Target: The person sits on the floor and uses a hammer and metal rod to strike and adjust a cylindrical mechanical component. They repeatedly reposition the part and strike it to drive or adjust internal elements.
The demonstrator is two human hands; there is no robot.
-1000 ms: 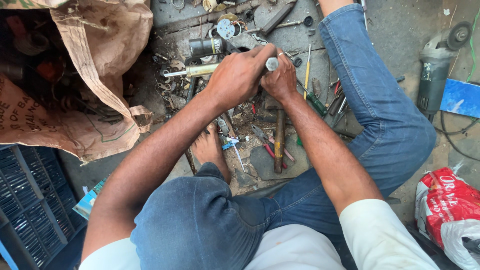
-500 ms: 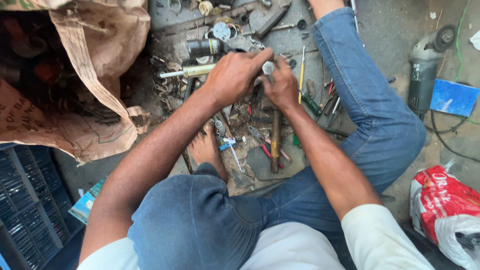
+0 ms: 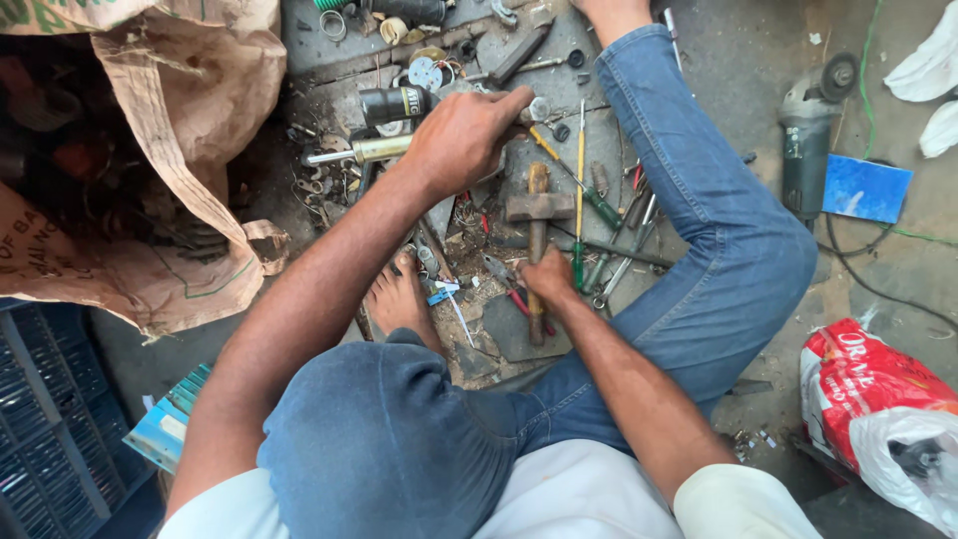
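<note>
Two hands work apart here. My right hand (image 3: 547,276) closes over the wooden handle of the hammer (image 3: 537,215); its long axis runs straight away from me, head at the far end. My left hand (image 3: 464,135) lies farther out, fingers curled round a small metal part (image 3: 539,108), beyond the hammer head.

The jeans (image 3: 699,200) are faded blue, and the sack (image 3: 170,150) at the left is brown paper with green lettering. A screwdriver (image 3: 580,190) has a yellow shaft and green handle, the hammer (image 3: 538,215) is rusty brown, and the angle grinder (image 3: 806,140) dark green-grey. The bag (image 3: 858,384) at the right is red with white print.
</note>
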